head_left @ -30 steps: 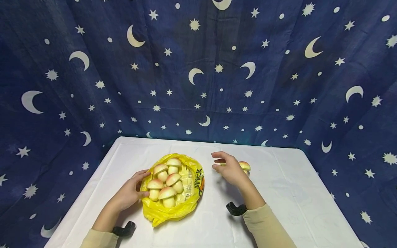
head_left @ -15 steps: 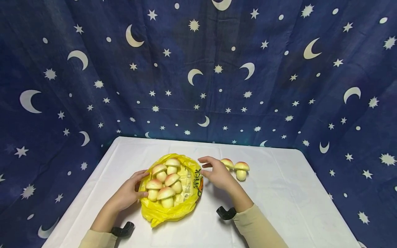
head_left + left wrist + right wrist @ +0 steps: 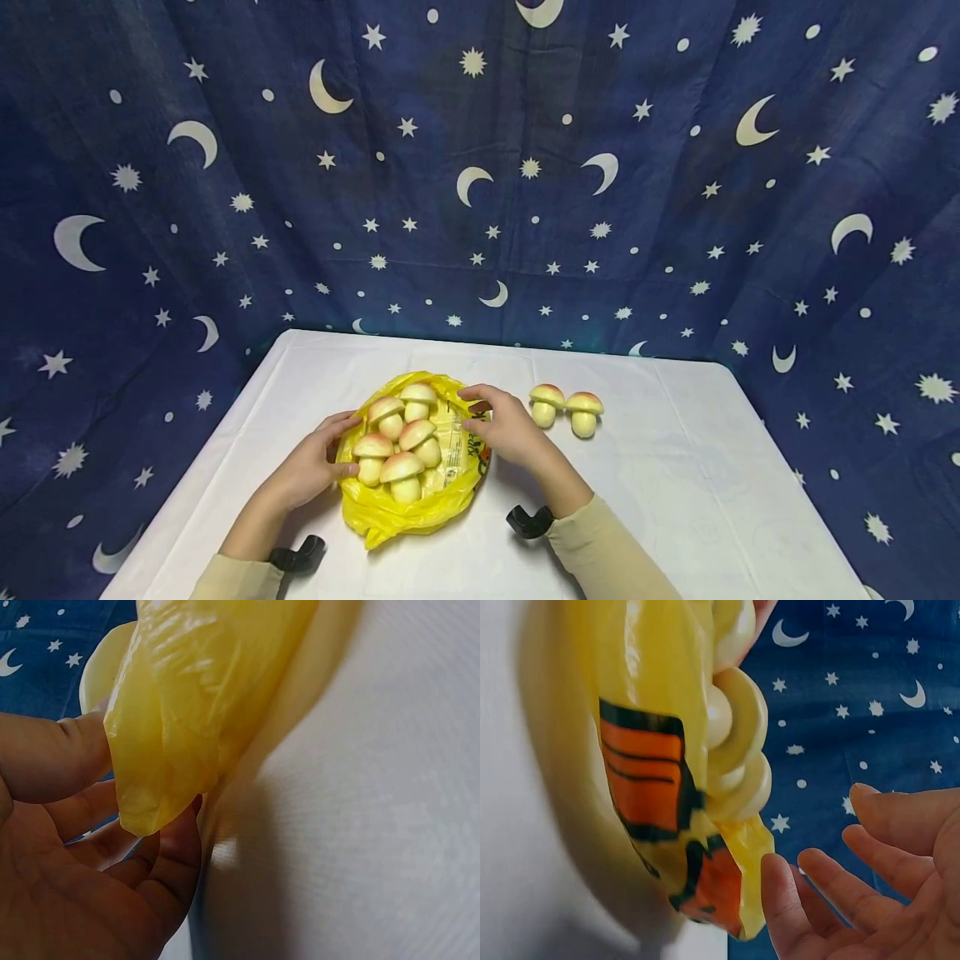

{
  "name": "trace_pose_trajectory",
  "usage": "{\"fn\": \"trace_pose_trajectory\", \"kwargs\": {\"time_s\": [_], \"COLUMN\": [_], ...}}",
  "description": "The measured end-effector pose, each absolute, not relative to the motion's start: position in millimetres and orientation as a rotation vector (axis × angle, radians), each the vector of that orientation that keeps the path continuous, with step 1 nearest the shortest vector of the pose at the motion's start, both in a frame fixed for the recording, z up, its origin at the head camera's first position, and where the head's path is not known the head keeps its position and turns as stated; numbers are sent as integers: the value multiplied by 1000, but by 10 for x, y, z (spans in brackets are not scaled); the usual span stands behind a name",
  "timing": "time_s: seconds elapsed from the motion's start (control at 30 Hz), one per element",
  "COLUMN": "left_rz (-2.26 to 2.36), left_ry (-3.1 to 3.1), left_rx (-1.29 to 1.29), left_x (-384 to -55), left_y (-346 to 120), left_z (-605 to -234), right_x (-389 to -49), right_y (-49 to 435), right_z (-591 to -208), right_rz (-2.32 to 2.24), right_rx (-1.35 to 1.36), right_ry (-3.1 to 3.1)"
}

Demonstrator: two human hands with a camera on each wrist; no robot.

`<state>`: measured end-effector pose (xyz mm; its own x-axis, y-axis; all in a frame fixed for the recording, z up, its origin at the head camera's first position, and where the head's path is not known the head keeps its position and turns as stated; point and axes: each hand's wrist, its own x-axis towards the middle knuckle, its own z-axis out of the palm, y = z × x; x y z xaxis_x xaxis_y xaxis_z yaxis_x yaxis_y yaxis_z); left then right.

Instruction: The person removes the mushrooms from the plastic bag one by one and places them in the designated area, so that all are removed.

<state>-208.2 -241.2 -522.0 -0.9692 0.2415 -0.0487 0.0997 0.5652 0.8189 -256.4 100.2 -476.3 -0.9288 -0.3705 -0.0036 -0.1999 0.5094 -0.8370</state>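
A yellow plastic bag point(image 3: 411, 518) stands on the table with its mouth turned up and its rim spread wide. Several toy mushrooms point(image 3: 402, 468), cream with reddish caps, lie inside, mostly toward its left. My left hand point(image 3: 311, 467) holds the bag's left rim, thumb over the edge and fingers along the outside. At the opposite rim is my right hand point(image 3: 510, 429), thumb and fingers apart; in the right wrist view a fingertip point(image 3: 776, 877) is close to the bag's edge, and I cannot tell if it touches. Nothing sits in that hand.
Two more toy mushrooms point(image 3: 546, 405) stand side by side on the white table point(image 3: 690, 483), right of my right hand. Dark blue cloth point(image 3: 420, 208) with moons and stars hangs behind the table. Each wrist bears a black mount point(image 3: 528, 522).
My right hand has moved left from in front of the two mushrooms to the bag's right rim, leaving both in view. My left hand and the bag stay in place.
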Motion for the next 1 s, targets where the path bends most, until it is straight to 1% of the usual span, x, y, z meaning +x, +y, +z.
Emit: {"fn": "trace_pose_trajectory", "kwargs": {"time_s": [0.47, 1.0], "left_rz": [1369, 1362], "left_ry": [2638, 2634], "left_rx": [293, 272], "left_x": [-2085, -2093], "left_y": [-2403, -2405], "left_z": [-5225, -5225], "right_x": [-2520, -2472], "right_y": [790, 651], "right_z": [-4971, -5025], "right_rz": [-1382, -1375], "right_rx": [-586, -615], "right_ry": [2526, 2518]}}
